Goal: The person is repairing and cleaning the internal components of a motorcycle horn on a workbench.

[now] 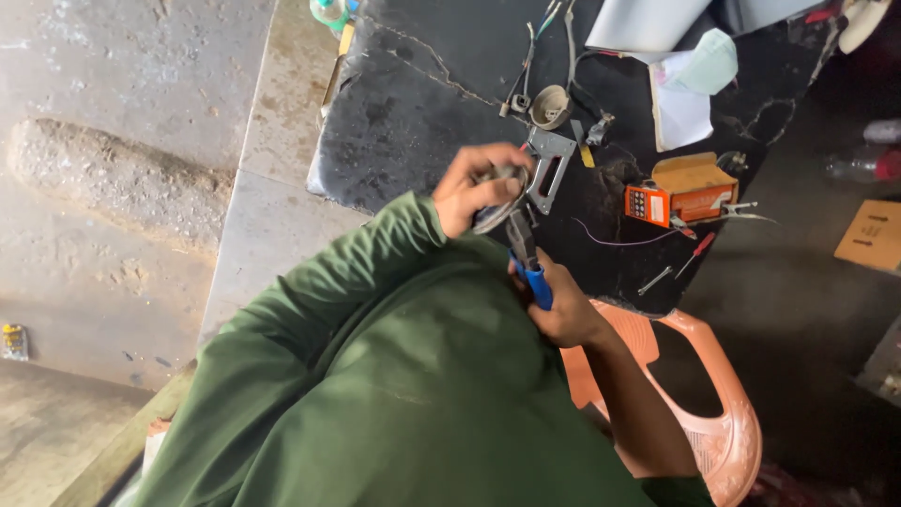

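Right hand [563, 314] sits closest, fingers wrapped tight around the blue grips of the pliers [527, 263], whose dark nose points up toward the other hand. Left hand [474, 192] is curled shut around a round grey metal part [497, 202], held in the air just above the near edge of the surface [413, 103]; whether the pliers' tips actually touch the part cannot be told, since the spot is blurred.

Judging by this, the step in hand is working the part with the pliers, gripping or bending something on its rim. It seems to call for a steady left-hand hold and a small, firm squeeze, so the nose does not slip off.

An orange plastic chair [723, 422] stands just beside the right arm. On the surface, a bent metal bracket [549, 169] lies just behind the left hand. To the right lie a screwdriver [696, 252], a small orange box [680, 192] and a thin loose wire [619, 241]. Farther back are a round socket [551, 105] with wires and some papers [680, 103].
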